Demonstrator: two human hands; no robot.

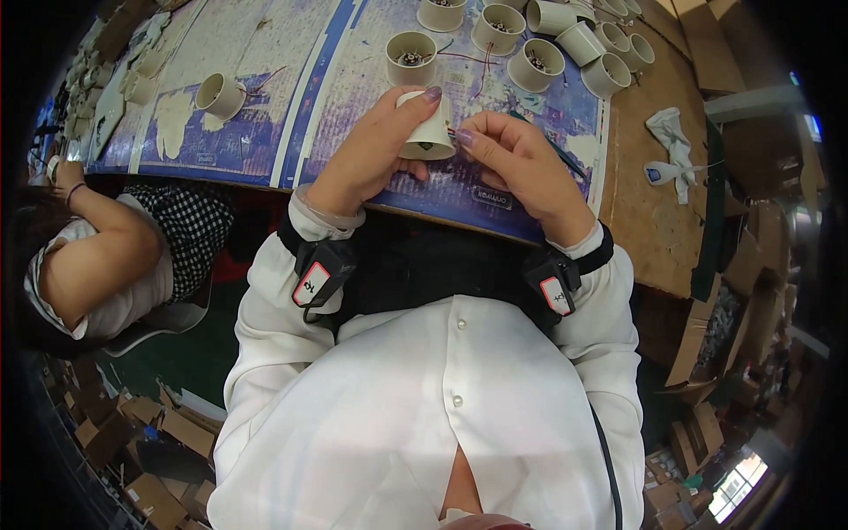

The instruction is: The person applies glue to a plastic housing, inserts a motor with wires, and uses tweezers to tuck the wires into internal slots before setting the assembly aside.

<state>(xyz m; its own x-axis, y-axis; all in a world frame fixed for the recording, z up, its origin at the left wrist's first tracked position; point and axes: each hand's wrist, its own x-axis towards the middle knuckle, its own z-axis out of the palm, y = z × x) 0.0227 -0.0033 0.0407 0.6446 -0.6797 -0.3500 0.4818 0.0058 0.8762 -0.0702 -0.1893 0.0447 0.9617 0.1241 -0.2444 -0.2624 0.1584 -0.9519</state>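
A white cylindrical cup-shaped housing (427, 132) is tipped on its side above the near edge of the table, with its open end toward me. My left hand (371, 146) is closed round it, thumb along the top. At its right side my right hand (521, 159) pinches thin coloured wires (454, 133) between thumb and index finger. Something dark shows inside the housing's opening, too small to tell. Just beyond my hands stands another white housing (412, 60) with metal parts inside.
Several more white housings (536, 64) crowd the far right of the table (265, 132). One housing (220, 96) with red wires lies at left. A dark thin tool (565, 157) is beside my right hand. At right are a white cloth (671, 137) and bottle (658, 173). A co-worker (115, 230) sits left.
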